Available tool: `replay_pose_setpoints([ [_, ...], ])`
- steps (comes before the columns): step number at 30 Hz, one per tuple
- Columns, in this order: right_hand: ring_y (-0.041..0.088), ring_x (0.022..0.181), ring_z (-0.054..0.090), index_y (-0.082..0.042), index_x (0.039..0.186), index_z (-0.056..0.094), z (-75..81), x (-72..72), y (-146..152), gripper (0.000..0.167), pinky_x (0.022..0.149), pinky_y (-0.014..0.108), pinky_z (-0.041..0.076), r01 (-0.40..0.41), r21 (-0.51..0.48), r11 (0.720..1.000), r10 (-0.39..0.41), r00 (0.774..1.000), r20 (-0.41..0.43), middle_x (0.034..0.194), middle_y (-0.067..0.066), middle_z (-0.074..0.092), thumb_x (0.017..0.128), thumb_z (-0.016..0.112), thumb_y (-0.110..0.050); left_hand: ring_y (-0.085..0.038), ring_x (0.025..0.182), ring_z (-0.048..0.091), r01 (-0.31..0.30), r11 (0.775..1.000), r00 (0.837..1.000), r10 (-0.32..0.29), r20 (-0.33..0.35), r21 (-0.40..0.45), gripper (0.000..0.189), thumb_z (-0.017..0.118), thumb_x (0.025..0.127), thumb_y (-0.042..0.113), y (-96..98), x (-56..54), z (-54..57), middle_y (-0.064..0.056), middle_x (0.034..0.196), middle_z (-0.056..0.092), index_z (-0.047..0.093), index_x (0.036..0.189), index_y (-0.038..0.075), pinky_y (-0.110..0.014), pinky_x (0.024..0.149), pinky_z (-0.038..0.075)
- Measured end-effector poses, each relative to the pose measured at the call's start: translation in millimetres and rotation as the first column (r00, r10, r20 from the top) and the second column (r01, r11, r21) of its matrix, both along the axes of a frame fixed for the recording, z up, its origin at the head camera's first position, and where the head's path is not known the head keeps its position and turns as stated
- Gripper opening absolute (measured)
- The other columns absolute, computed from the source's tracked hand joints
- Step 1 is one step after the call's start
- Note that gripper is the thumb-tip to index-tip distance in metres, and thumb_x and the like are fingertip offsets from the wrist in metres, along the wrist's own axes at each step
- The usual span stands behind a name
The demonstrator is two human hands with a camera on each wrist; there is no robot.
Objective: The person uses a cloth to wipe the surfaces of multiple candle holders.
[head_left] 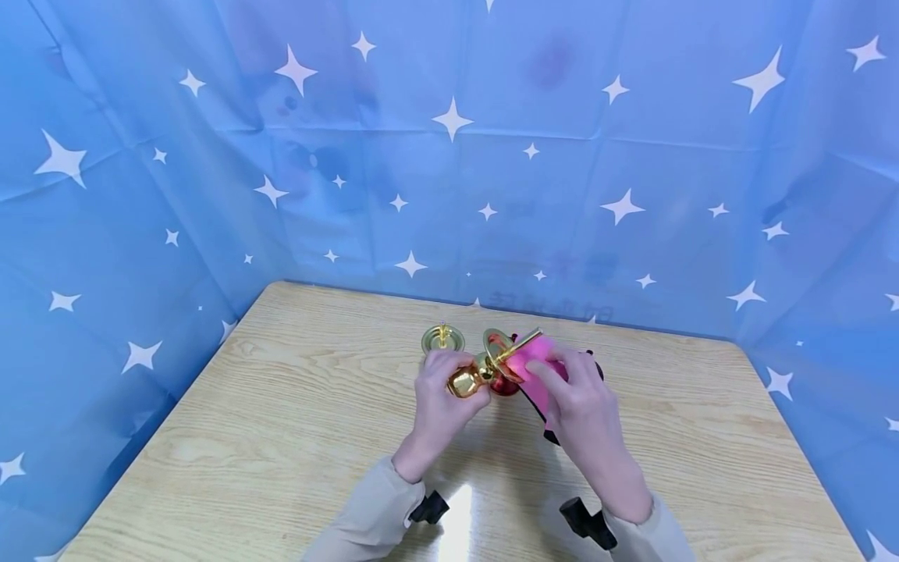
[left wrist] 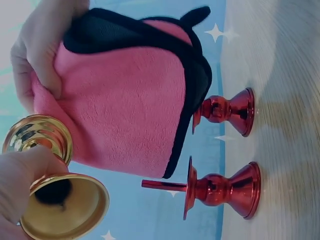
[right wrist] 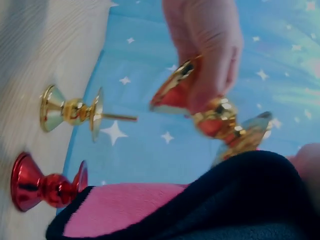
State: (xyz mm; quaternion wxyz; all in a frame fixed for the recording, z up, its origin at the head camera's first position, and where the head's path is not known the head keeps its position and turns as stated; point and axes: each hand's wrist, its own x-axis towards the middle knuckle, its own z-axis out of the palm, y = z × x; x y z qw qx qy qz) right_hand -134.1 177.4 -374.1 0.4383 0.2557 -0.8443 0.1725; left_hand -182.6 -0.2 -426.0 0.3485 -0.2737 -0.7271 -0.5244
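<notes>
My left hand (head_left: 445,398) grips a shiny gold candlestick (head_left: 465,382) by its flared base and holds it tilted above the table. Its dish and thin stem point toward my right hand. In the left wrist view the hollow underside of the base (left wrist: 70,207) shows. My right hand (head_left: 584,406) pinches a pink cloth (left wrist: 125,100) with black edging and a dark reverse side. The cloth hangs from the fingers right at the candlestick's dish, overlapping it in the head view.
A second gold candlestick (right wrist: 75,111) stands upright on the wooden table (head_left: 295,390), beyond my left hand. Two red candlesticks (left wrist: 243,190) also stand there, mostly hidden in the head view. Blue star-patterned fabric (head_left: 449,187) hangs behind and at both sides.
</notes>
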Motion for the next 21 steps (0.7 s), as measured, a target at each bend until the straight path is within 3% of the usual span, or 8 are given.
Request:
replay_pose_setpoints([
  [4, 0.029, 0.08, 0.056, -0.008, 0.088, 0.07, 6.4, 5.6, -1.1, 0.039, 0.041, 0.032, 0.04, -0.052, -0.023, 0.998, 0.053, 0.997, 0.062, 0.094, 0.013, 0.059, 0.067, 0.053, 0.021, -0.023, 0.085, 0.055, -0.009, 1.0, 1.0, 0.009, -0.013, -0.022, 0.031, 0.074, 0.056, 0.0, -0.1, 0.3, -0.1, -0.008, 0.085, 0.068, 0.065, 0.085, 0.002, -0.033, 0.075, 0.046],
  [8, 0.028, 0.086, 0.059, -0.007, 0.092, 0.07, 10.5, 10.9, -4.7, 0.038, 0.054, 0.032, 0.045, -0.104, -0.113, 0.988, 0.115, 0.989, 0.094, 0.097, 0.013, 0.061, 0.072, 0.047, 0.015, -0.024, 0.088, 0.055, -0.015, 0.998, 0.999, 0.013, -0.041, -0.056, 0.032, 0.074, 0.057, 0.0, -0.5, 0.2, 0.2, -0.009, 0.087, 0.068, 0.065, 0.087, 0.001, -0.035, 0.078, 0.046],
  [12, 0.027, 0.084, 0.061, -0.003, 0.093, 0.069, 9.0, 10.3, -7.4, 0.031, 0.07, 0.025, 0.046, -0.149, -0.221, 0.964, 0.156, 0.988, 0.014, 0.095, 0.014, 0.065, 0.074, 0.048, 0.009, -0.025, 0.089, 0.055, -0.016, 0.998, 0.999, 0.014, -0.041, -0.064, 0.031, 0.073, 0.059, 0.001, -0.9, -0.6, 1.1, -0.01, 0.088, 0.067, 0.065, 0.089, 0.001, -0.036, 0.08, 0.046],
  [15, 0.026, 0.08, 0.061, -0.001, 0.089, 0.069, 5.8, 7.1, -5.6, 0.025, 0.076, 0.021, 0.045, -0.182, -0.249, 0.951, 0.174, 0.983, -0.053, 0.09, 0.013, 0.067, 0.076, 0.048, 0.004, -0.025, 0.089, 0.055, -0.011, 0.999, 1.0, 0.011, -0.017, -0.038, 0.031, 0.073, 0.059, 0.001, -1.4, -1.7, 1.3, -0.01, 0.088, 0.068, 0.065, 0.088, 0.001, -0.036, 0.08, 0.047],
  [21, 0.027, 0.077, 0.059, -0.001, 0.082, 0.07, 2.1, -1.9, 5.3, 0.025, 0.073, 0.027, 0.044, -0.246, -0.205, 0.947, 0.232, 0.969, -0.091, 0.085, 0.012, 0.068, 0.082, 0.046, 0.001, -0.025, 0.088, 0.057, 0.009, 1.0, 1.0, -0.009, 0.001, 0.014, 0.031, 0.074, 0.058, 0.001, -3.4, -2.7, 2.4, -0.01, 0.088, 0.069, 0.066, 0.088, 0.001, -0.036, 0.077, 0.049],
])
